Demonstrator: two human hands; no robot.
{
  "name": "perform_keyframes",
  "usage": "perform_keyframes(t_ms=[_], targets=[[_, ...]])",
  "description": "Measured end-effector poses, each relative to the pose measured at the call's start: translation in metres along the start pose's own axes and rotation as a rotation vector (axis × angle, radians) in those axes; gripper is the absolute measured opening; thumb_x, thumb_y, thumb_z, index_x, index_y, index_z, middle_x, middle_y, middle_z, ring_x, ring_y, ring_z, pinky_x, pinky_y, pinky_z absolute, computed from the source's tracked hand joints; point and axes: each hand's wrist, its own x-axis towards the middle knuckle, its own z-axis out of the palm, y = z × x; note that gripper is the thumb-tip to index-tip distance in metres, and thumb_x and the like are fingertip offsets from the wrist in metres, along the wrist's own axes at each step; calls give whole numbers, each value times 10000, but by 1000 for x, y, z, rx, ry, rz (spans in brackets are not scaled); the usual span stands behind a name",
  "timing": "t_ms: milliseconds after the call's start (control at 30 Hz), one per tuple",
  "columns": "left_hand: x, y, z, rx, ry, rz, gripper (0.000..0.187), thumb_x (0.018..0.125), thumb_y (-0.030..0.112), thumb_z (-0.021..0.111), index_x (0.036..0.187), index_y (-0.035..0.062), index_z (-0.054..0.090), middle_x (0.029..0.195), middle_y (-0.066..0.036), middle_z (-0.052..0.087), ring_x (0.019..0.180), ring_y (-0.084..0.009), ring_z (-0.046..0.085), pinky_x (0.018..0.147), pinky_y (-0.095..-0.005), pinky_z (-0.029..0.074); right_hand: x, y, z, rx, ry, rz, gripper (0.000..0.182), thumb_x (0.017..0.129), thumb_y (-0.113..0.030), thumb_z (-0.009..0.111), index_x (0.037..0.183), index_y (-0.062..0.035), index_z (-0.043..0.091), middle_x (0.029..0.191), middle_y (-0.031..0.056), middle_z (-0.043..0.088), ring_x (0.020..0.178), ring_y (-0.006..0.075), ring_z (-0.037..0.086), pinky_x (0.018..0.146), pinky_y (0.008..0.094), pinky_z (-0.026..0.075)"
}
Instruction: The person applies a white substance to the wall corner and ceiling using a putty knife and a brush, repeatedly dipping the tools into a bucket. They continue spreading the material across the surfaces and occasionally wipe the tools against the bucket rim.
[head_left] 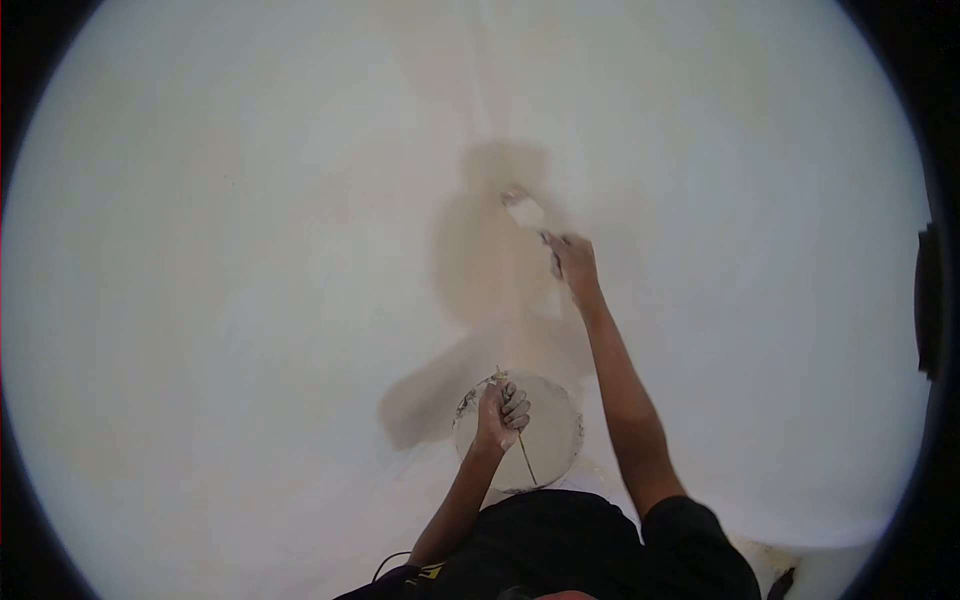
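My right hand [573, 263] is raised against a pale wall, its fingers closed around the handle of a flat paintbrush [523, 210]. The brush is coated in whitish paint, and its darker tip meets the wall or lies very near it. Lower down, my left hand [502, 412] is a fist around the thin wire handle of a bucket [580, 425]. Off-white paint [550, 440] fills much of the bucket's opening, and its rim is crusted with dried splashes. Both hands have whitish smears on the fingers.
The off-white wall [250, 250] takes up most of the view, with faint yellowish patches. My shadow [480, 260] falls on it around the brush. A dark object [928, 300] stands at the far right edge. Another small dark thing [782, 583] shows at the bottom right.
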Motion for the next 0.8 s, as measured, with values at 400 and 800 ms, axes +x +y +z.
perform_keyframes(t_ms=[400, 800], targets=[[-3, 4, 11, 66, 61, 9, 280, 945, 306, 429, 717, 149, 390, 517, 49, 235, 387, -64, 207, 330, -209, 163, -129, 65, -26, 407, -128, 283, 84, 874, -119, 563, 931, -65, 593, 708, -23, 556, 570, 50, 516, 482, 177, 402], [1, -1, 3, 75, 116, 39, 274, 925, 289, 489, 703, 166, 384, 530, 61, 225, 403, -54, 207, 339, -205, 167, -22, -23, 32, -355, -37, -401, 265, 912, -239, 528, 967, 11, 600, 934, 201, 628, 875, 397, 578, 737, 426, 451]])
